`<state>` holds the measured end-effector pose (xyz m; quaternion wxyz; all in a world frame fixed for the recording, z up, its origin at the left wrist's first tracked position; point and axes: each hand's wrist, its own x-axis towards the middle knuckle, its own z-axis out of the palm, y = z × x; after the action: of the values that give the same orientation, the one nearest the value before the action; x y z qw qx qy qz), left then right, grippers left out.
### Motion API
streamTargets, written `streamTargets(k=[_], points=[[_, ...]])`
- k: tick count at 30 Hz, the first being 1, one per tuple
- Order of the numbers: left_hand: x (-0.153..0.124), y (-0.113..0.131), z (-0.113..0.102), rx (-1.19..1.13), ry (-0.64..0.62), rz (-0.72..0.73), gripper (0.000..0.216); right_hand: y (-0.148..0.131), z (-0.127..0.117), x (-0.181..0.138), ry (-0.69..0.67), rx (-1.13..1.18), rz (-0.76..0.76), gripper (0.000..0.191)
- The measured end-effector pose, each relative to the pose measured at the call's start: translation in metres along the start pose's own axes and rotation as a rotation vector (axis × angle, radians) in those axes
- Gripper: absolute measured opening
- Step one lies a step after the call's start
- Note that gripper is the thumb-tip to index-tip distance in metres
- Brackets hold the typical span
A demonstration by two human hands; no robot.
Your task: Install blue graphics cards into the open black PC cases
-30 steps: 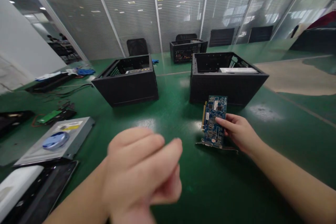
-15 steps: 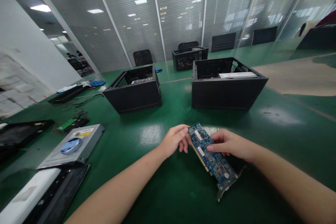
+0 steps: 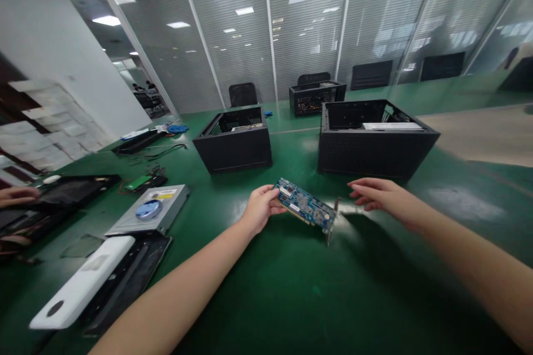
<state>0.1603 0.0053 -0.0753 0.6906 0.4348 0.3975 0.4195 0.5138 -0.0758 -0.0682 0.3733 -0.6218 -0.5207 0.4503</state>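
Observation:
My left hand (image 3: 261, 209) grips the near-left end of a blue circuit card (image 3: 306, 207) and holds it tilted just above the green table (image 3: 291, 288). The card's metal bracket end points down and to the right, close to the table. My right hand (image 3: 381, 197) hovers to the right of the card with its fingers stretched out, holding nothing and not touching the card. A black open computer case (image 3: 375, 141) stands right behind my hands.
A second black case (image 3: 234, 141) stands at centre left and a third (image 3: 316, 95) farther back. An optical drive (image 3: 150, 212), a white panel (image 3: 83, 283) and black panels lie at left. Another person's hand (image 3: 16, 195) rests at the far left edge.
My right hand has let go of the card and moved off to the right with fingers spread. My left hand has taken hold of the card's end, and the card has swung flatter.

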Motion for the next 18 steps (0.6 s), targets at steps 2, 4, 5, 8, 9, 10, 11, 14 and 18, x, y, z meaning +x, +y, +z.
streamTargets(k=[2, 4, 5, 8, 9, 10, 11, 14, 18], points=[[-0.001, 0.005, -0.012, -0.035, 0.09, 0.046, 0.029, 0.005, 0.01, 0.014, 0.017, 0.009, 0.017, 0.059], [-0.004, 0.006, -0.017, -0.069, 0.148, 0.087, 0.028, 0.008, 0.032, 0.026, -0.018, 0.001, 0.002, 0.051], [-0.005, 0.004, -0.017, -0.082, 0.16, 0.102, 0.029, 0.009, 0.043, 0.03, -0.043, -0.005, -0.021, 0.049], [-0.012, -0.003, -0.014, -0.089, 0.145, 0.122, 0.032, 0.011, 0.068, 0.032, -0.104, -0.004, -0.117, 0.058], [-0.015, -0.005, -0.013, -0.08, 0.135, 0.122, 0.033, 0.013, 0.071, 0.029, -0.112, 0.003, -0.142, 0.064], [-0.017, -0.006, -0.012, -0.066, 0.123, 0.12, 0.034, 0.014, 0.072, 0.025, -0.115, 0.01, -0.161, 0.071], [-0.019, -0.008, -0.011, -0.048, 0.112, 0.117, 0.035, 0.016, 0.071, 0.02, -0.112, 0.015, -0.172, 0.078], [-0.022, -0.01, -0.012, 0.036, 0.061, 0.111, 0.041, 0.024, 0.064, 0.005, -0.079, 0.008, -0.181, 0.095], [-0.022, -0.011, -0.015, 0.174, -0.021, 0.127, 0.046, 0.032, 0.058, -0.003, -0.015, -0.049, -0.154, 0.103]])
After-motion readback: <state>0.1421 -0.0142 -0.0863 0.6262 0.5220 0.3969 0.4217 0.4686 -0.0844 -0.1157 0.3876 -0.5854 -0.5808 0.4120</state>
